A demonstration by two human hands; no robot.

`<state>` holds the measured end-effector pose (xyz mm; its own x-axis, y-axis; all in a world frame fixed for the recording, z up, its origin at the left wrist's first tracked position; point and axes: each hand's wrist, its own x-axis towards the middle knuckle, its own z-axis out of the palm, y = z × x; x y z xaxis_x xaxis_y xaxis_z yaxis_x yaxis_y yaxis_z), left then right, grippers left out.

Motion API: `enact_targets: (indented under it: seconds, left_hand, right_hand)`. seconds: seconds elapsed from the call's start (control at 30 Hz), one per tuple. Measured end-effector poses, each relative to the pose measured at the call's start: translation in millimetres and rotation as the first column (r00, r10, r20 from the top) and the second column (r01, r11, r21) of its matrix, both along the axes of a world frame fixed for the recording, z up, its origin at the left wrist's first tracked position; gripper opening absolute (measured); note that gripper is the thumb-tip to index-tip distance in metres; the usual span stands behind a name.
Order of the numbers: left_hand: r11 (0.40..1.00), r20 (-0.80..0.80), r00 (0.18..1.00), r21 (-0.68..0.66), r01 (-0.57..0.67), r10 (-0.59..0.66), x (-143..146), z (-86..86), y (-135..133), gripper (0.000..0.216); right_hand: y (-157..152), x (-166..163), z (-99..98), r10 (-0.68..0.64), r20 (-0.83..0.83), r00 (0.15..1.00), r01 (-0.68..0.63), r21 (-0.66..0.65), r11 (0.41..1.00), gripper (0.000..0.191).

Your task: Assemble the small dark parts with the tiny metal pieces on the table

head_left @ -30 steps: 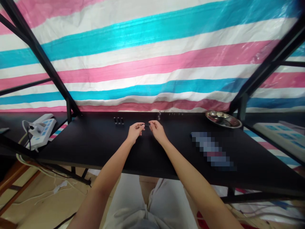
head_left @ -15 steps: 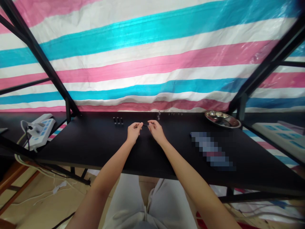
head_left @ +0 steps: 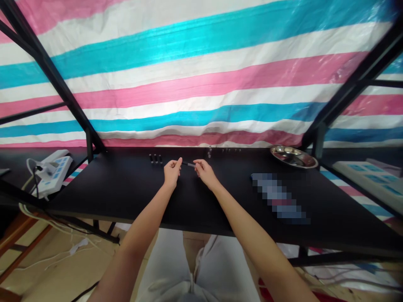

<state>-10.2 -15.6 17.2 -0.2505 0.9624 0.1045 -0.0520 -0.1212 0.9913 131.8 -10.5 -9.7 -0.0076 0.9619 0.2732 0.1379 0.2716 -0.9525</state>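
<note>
A slim, pen-like rod (head_left: 189, 164) spans the gap between my two hands, just above the black table. Its left part is black and its right part looks greyish. My left hand (head_left: 171, 173) pinches the black end between thumb and fingers. At the other end, the fingertips of my right hand (head_left: 205, 173) are closed on the greyish part. Both ends are hidden by fingers, and the rod is too small to name more exactly. Left of my left hand, three short black cylinders (head_left: 155, 159) with pale ends lie side by side.
Small shiny pieces (head_left: 209, 152) lie near the table's back edge, with several more tiny ones further right. A round metal tray (head_left: 294, 157) sits at the back right. A blurred-out flat object (head_left: 278, 197) lies right of my forearm. A power strip (head_left: 58, 172) is at far left.
My left hand has shifted a little to the left, away from my right hand. More of the rod shows between them. My right hand has hardly moved.
</note>
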Motion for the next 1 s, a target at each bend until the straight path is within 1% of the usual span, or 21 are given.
enact_targets:
  seconds: [0.17, 0.3, 0.4, 0.5, 0.57, 0.63, 0.73, 0.83, 0.9, 1.0]
  left_hand:
    - [0.999, 0.016, 1.0, 0.032, -0.008, 0.008, -3, 1.7, 2, 0.04]
    - [0.999, 0.01, 1.0, 0.039, 0.014, -0.014, -3, 4.8, 1, 0.037]
    - [0.997, -0.043, 0.997, 0.034, 0.071, -0.069, -3, 5.9, -1, 0.036]
    - [0.983, -0.155, 0.973, 0.042, 0.181, -0.172, -2, 2.7, -2, 0.034]
    - [0.968, -0.217, 0.949, 0.059, 0.246, -0.228, -1, -0.6, -3, 0.033]
    - [0.961, -0.257, 0.937, 0.081, 0.266, -0.238, 0, -3.3, -5, 0.031]
    - [0.971, -0.275, 0.946, 0.118, 0.21, -0.171, 1, -4.4, -4, 0.029]
    - [0.983, -0.214, 0.974, 0.152, 0.1, -0.066, -2, -4.3, 0, 0.029]
    - [0.987, -0.176, 0.984, 0.155, 0.053, -0.025, -4, -5.2, 3, 0.03]
    - [0.989, -0.167, 0.986, 0.141, 0.04, -0.016, -7, -7.3, 6, 0.03]
  right_hand:
    - [-6, 0, 6.8, 0.083, 0.073, 0.994, -0.082, -0.016, 0.996, 0.031]
    - [-7, -1, 5.6, 0.132, 0.107, 0.985, -0.13, -0.032, 0.991, 0.03]
    - [-6, -1, 3.6, 0.118, 0.128, 0.985, -0.117, -0.018, 0.993, 0.029]
    - [-6, 1, 3.6, 0.086, 0.173, 0.981, -0.087, 0.0, 0.996, 0.027]
    - [-6, 2, 3.9, 0.063, 0.25, 0.966, -0.072, 0.028, 0.997, 0.024]
    - [-7, 4, 3.4, 0.032, 0.359, 0.933, -0.068, 0.087, 0.994, 0.02]
    - [-7, 7, 1.1, -0.039, 0.515, 0.856, -0.056, 0.167, 0.984, 0.015]
    - [-4, 12, -1.0, -0.118, 0.599, 0.792, 0.013, 0.176, 0.984, 0.014]
    - [-1, 17, -1.4, -0.181, 0.603, 0.777, 0.1, 0.166, 0.981, 0.016]
    - [6, 30, -0.4, -0.275, 0.544, 0.793, 0.25, 0.122, 0.961, 0.019]
